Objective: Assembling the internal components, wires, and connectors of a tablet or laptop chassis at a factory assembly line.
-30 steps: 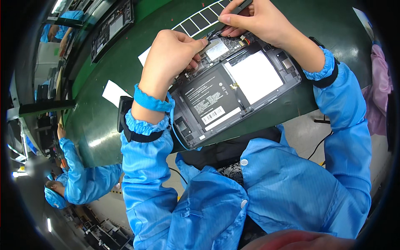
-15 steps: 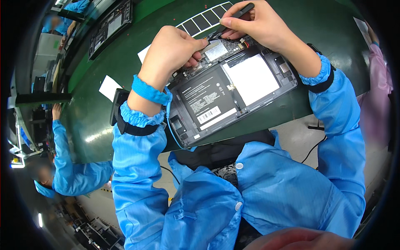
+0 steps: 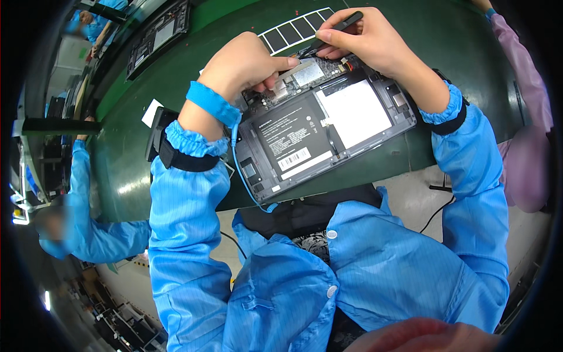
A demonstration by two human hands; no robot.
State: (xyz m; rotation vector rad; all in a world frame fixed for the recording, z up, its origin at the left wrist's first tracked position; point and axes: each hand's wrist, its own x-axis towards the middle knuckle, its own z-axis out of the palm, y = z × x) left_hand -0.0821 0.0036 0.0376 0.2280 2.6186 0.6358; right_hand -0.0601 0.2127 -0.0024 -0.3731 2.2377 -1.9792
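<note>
An opened tablet-like device (image 3: 403,117) lies tilted on the green bench, its far edge holding a circuit board (image 3: 331,71). Beside a white panel sits a dark labelled battery (image 3: 296,134). Over the board's left part, my left hand (image 3: 237,61) has thumb and fingers pinched together; what is between them, if anything, is too small to name. My right hand (image 3: 372,44) grips black tweezers (image 3: 350,22), whose tip points down at the board close to the left thumb. A blue strap (image 3: 212,105) with a cord circles my left wrist.
A white-edged sheet of black rectangles (image 3: 289,34) lies beyond the device. Another opened device (image 3: 158,38) rests far left, near a white paper (image 3: 151,111). Blue-sleeved people work at left; a pink sleeve (image 3: 519,56) reaches onto the bench at right.
My left thumb has shifted slightly right along the board, and the tweezers have lowered a little. At right, the pink-sleeved arm has reached farther up; the blue-sleeved person at left has shifted.
</note>
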